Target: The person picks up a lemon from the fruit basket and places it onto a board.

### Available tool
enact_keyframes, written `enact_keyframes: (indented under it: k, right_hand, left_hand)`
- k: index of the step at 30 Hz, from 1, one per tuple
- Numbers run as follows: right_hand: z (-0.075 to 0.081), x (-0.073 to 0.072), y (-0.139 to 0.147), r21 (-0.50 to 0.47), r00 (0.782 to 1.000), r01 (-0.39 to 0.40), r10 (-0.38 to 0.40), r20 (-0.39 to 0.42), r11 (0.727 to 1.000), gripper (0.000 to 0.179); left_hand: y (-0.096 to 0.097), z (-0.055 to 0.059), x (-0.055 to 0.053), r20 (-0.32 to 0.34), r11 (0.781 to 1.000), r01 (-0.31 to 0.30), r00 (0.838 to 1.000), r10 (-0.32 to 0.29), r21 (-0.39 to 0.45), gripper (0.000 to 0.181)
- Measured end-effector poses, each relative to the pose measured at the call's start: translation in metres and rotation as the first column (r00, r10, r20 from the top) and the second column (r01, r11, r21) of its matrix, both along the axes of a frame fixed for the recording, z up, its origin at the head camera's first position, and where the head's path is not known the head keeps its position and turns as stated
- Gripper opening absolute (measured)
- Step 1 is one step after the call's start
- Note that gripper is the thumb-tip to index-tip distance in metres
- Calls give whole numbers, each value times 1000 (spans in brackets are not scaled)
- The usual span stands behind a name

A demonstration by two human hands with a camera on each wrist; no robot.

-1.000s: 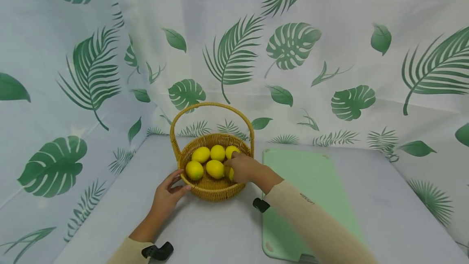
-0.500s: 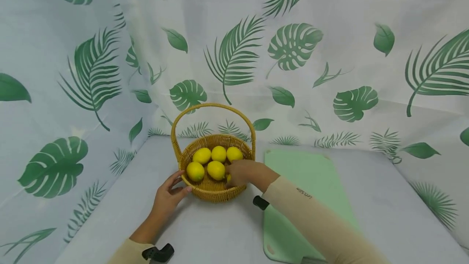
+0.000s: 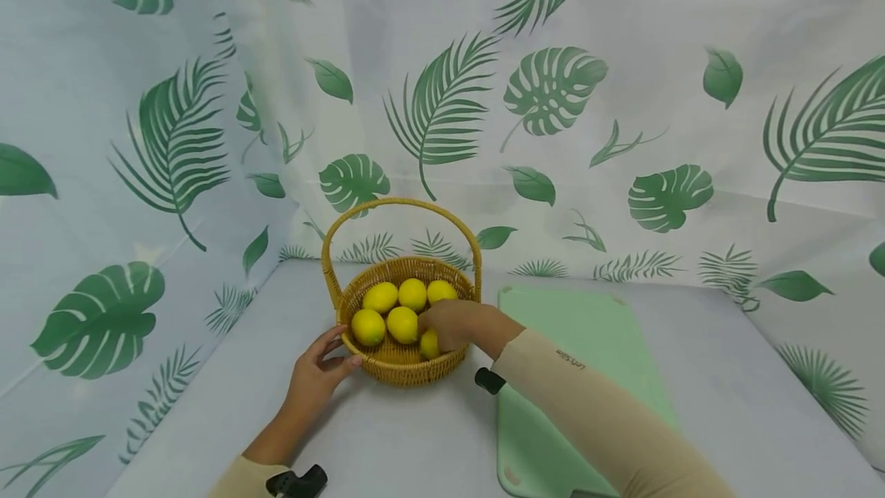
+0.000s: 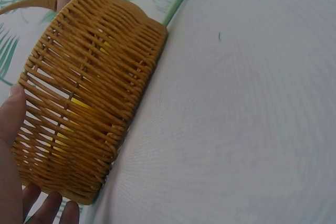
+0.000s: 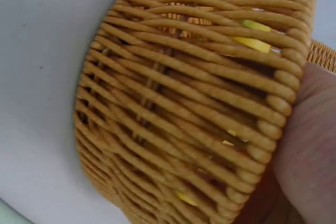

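Note:
A wicker basket (image 3: 408, 375) with a tall arched handle stands on the table, holding several yellow lemons (image 3: 380, 298). My left hand (image 3: 314, 375) rests against the basket's left front, its thumb and forefinger at the rim. In the left wrist view, the spread fingers (image 4: 50, 208) lie alongside the woven wall. My right hand (image 3: 452, 325) reaches over the right rim into the basket, fingers curled at a lemon (image 3: 429, 344) by the front right wall. Its thumb side is hidden in the head view. The right wrist view shows the basket's outer weave, with the hand bent over the rim.
A pale green cutting board (image 3: 574, 398) lies flat right of the basket, partly under the right forearm. Leaf-patterned sheeting (image 3: 442, 114) rises behind and to the left. White cloth covers the table (image 3: 408, 444).
My right hand stays inside the basket and shifts slightly. The front right lemon, mostly covered half a second ago, now shows nearer the front wall. The lemon beside it has moved slightly left.

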State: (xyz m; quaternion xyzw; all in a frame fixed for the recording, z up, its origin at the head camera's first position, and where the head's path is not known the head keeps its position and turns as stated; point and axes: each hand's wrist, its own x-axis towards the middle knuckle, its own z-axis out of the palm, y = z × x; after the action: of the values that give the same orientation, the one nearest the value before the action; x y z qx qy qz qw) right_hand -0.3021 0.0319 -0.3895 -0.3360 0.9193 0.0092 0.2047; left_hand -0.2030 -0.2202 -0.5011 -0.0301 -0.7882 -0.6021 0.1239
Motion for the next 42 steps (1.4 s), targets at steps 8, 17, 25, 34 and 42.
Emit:
enact_keyframes:
  k: [8,17,25,34,42]
  right_hand:
    - [-3,-3,8,-37,998,-23,21,-55,999,58]
    - [5,-4,26,-170,985,-95,69,-155,981,69]
    - [17,-2,33,-218,974,-109,61,-218,970,70]
    - [23,7,45,-235,956,-167,98,-276,957,57]
    - [16,25,60,-264,913,-257,144,-381,930,55]
  left_hand:
    - [7,17,10,8,1000,1,1000,-1,-20,64]
    - [17,36,21,-5,1000,2,1000,-3,-28,62]
    - [15,35,19,-24,999,0,1000,-1,-36,62]
    - [13,29,10,-29,999,-10,1000,9,-51,63]
    - [1,1,0,-24,998,-37,999,36,-53,63]
